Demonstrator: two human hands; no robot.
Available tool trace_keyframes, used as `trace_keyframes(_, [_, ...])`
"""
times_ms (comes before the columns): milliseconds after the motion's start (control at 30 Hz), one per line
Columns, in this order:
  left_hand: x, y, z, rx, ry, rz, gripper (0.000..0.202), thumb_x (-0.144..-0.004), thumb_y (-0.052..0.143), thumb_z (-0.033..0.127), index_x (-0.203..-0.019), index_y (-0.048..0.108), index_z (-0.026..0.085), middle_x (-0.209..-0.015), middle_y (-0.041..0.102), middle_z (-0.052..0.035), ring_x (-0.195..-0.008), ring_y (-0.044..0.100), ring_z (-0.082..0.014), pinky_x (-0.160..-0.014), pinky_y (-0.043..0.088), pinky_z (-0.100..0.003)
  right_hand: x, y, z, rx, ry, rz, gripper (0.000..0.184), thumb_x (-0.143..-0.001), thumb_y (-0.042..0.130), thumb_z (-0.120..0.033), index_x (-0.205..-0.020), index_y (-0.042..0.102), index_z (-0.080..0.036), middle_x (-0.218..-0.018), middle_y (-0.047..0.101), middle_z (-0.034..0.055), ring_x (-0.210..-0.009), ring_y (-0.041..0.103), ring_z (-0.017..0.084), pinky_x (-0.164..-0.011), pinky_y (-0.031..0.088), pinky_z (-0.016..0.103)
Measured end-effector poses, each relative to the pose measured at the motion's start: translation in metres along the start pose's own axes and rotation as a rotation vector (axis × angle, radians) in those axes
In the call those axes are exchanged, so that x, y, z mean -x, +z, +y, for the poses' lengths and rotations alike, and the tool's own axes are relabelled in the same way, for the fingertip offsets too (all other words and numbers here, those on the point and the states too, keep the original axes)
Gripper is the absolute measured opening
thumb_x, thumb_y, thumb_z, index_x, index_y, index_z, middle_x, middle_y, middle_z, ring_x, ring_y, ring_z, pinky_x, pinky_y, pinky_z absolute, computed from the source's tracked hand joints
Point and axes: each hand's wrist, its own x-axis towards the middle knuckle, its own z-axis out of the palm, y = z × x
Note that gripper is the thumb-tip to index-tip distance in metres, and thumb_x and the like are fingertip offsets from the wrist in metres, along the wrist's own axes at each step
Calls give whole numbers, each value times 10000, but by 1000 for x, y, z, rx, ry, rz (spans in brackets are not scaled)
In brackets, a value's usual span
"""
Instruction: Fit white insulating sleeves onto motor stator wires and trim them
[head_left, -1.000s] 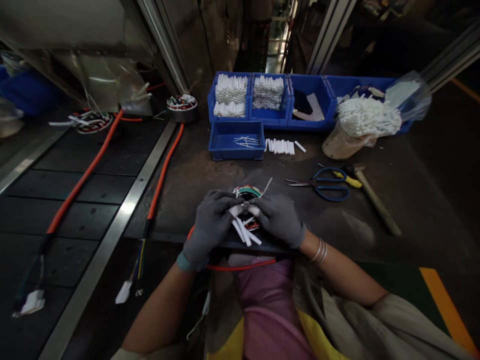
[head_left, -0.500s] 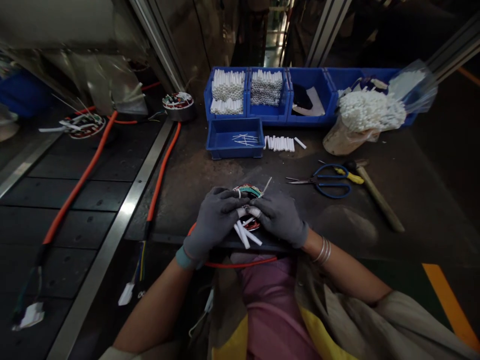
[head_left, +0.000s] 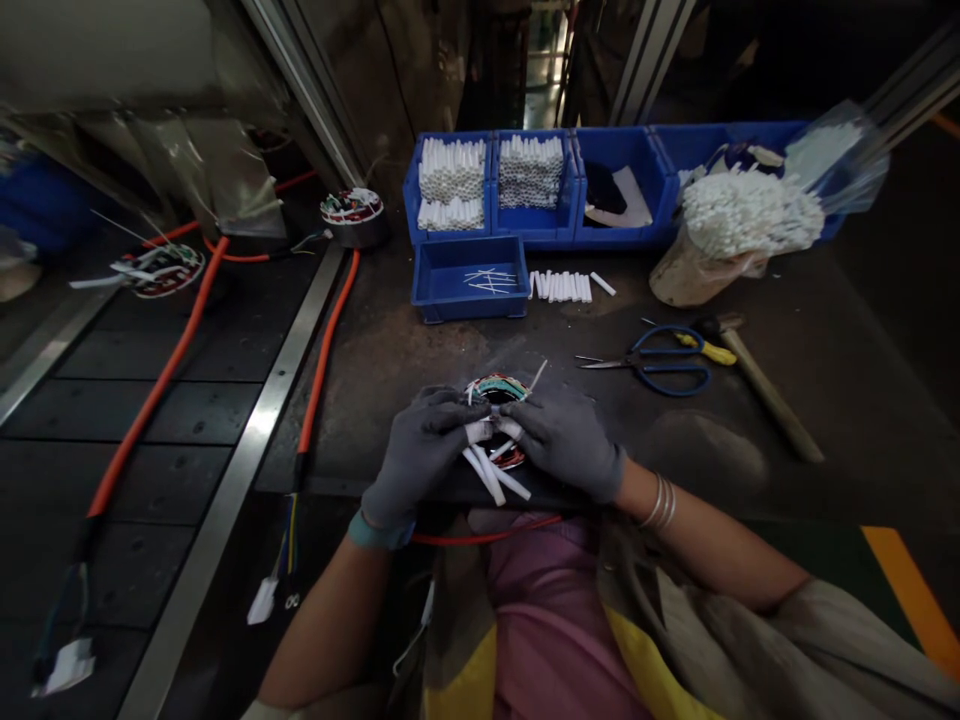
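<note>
A round motor stator with green, red and white windings sits at the near edge of the bench between my hands. My left hand, in a grey glove, has its fingers pinched together over the stator's left side. From the right, my right hand, also gloved, is closed with its fingertips close to the left ones. What lies between the fingertips is too small to make out. White sleeves stick out toward me below the fingers, and one thin white piece points up on the right.
Blue bins of white tubes stand behind a blue tray. Loose white tubes lie beside it. Scissors, a hammer and a bag of white tubes are right. Stators with orange cables lie left.
My left fingers have drawn back and curled slightly, so more of the stator's windings show. The view has shifted a little; both hands stay at the stator.
</note>
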Motion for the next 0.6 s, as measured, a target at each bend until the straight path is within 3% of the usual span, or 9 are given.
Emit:
trace_keyframes(233, [-1, -2, 1, -202, 176, -31, 236, -977, 669, 389, -1134, 807, 279, -1130, 771, -56, -1105, 652, -261, -965, 527, -424, -8, -10, -2, 117, -43, -204, 229, -1036, 561, -327, -1031, 736, -178, -918, 739, 125, -764, 651, 246, -607, 250, 361])
trace_keyframes(333, [-2, -2, 2, -333, 272, -27, 236, -998, 634, 363, -1120, 807, 258, -1060, 776, -62, -1075, 643, -263, -907, 544, -402, -10, -17, 0, 56, -34, -257, 253, -1049, 563, -359, -1022, 726, -166, -938, 737, 122, -787, 657, 243, -622, 297, 351])
trace_keyframes(467, [-2, -2, 6, -373, 349, -23, 220, -997, 644, 351, -1085, 812, 239, -979, 772, -69, -1000, 649, -245, -860, 549, -375, -6, -26, 8, -168, -16, -219, 248, -1043, 598, -375, -1118, 738, -185, -1096, 714, 113, -926, 657, 232, -724, 402, 317])
trace_keyframes(600, [-4, 3, 15, -259, 284, -14, 158, -944, 722, 320, -1039, 821, 243, -977, 772, -60, -988, 670, -234, -840, 554, -354, 2, -17, 8, -267, -25, -85, 215, -1028, 619, -299, -1152, 764, -200, -1113, 691, 113, -925, 645, 212, -759, 438, 304])
